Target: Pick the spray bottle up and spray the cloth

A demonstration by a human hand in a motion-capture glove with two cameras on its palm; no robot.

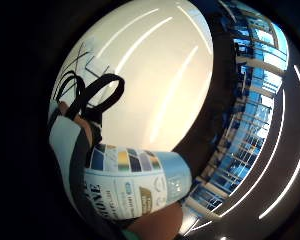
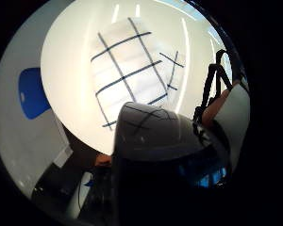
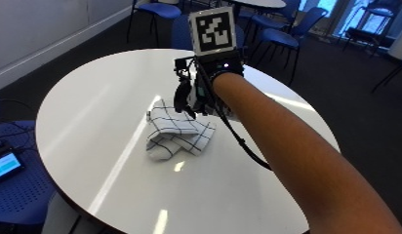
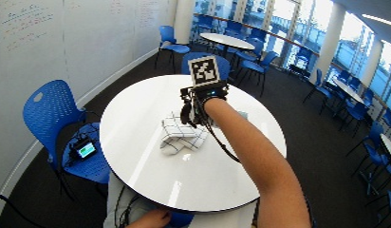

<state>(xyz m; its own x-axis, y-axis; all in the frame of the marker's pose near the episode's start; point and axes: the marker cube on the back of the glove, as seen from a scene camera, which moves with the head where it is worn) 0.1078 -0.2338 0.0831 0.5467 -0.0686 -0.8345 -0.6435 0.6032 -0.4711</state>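
Observation:
A white cloth (image 3: 178,134) with dark grid lines lies crumpled near the middle of the round white table (image 3: 90,97). My gloved right hand (image 3: 202,92) hovers just above the cloth's far edge, fingers curled. In the little finger side palm view the spray bottle (image 1: 137,185), pale blue with a printed label, lies right against the palm, with a finger wrapped below it. A dark rounded part of the bottle (image 2: 155,136) fills the thumb side palm view, and the cloth (image 2: 127,70) lies on the table beyond it. From outside, hand and arm hide most of the bottle.
Blue chairs (image 4: 53,116) ring the table, one at the left carrying a small lit screen (image 4: 86,149). More tables and chairs (image 4: 227,40) stand toward the windows. A whiteboard wall (image 4: 69,28) runs along the left. Bare tabletop (image 4: 183,180) lies between the cloth and the near edge.

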